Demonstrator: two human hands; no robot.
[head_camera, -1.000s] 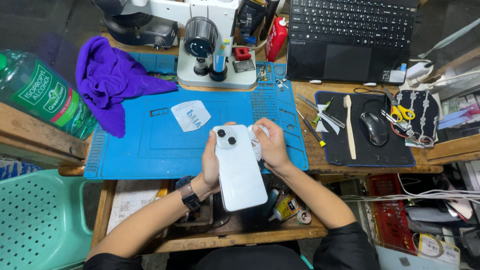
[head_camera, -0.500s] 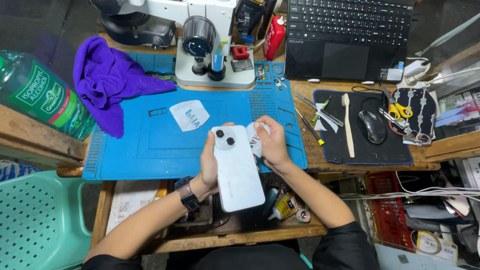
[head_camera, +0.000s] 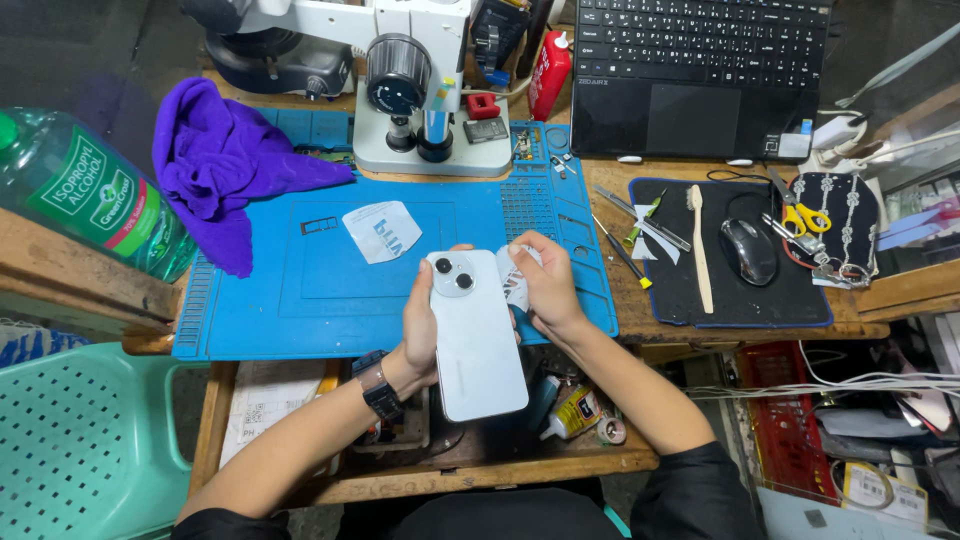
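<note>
With the left hand (head_camera: 418, 330) wrapped around the white slab-shaped phone (head_camera: 474, 334), camera side up just in front of the blue rubber mat (head_camera: 300, 290), I'd keep that grip firm while the right hand (head_camera: 548, 285) pinches the small white wipe (head_camera: 514, 287) and rubs its edge lightly.

A mat (head_camera: 300, 300) lies on the table (head_camera: 620, 290), with a microscope (head_camera: 420, 100) at its back edge and a cloth (head_camera: 225, 165) on its left. A laptop (head_camera: 700, 70) stands back right; before it, a mouse (head_camera: 748, 250) rests on a pad (head_camera: 770, 300). A bottle (head_camera: 90, 195) lies far left.
</note>
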